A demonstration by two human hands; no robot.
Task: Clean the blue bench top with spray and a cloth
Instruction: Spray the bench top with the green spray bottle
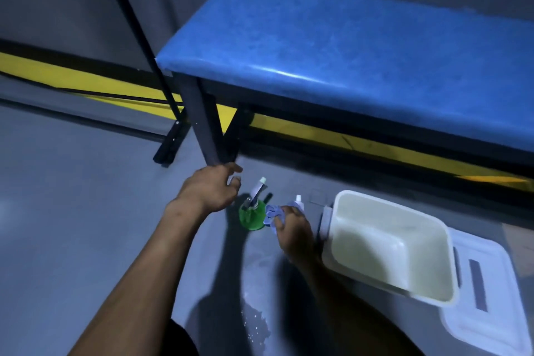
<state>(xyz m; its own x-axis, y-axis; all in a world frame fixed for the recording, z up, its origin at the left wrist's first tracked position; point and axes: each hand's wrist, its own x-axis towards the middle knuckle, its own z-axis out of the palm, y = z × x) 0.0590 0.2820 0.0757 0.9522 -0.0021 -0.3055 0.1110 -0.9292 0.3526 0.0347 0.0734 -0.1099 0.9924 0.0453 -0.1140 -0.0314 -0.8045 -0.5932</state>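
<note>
The blue padded bench top (346,46) fills the upper right, on dark legs. On the grey floor in front of its left leg stands a green spray bottle (252,217) with a white nozzle. My left hand (212,189) hovers just left of the bottle, fingers apart, holding nothing. My right hand (291,230) is to the bottle's right, closed on a crumpled light blue cloth (273,212). A second white-capped bottle (298,202) shows behind the cloth, mostly hidden.
A cream plastic tub (427,295) stands on the floor at the right, with a white lid (497,315) beside it. A black slanted pole (135,29) and its foot stand left of the bench. A yellow stripe runs along the wall base. Wet patches mark the floor near me.
</note>
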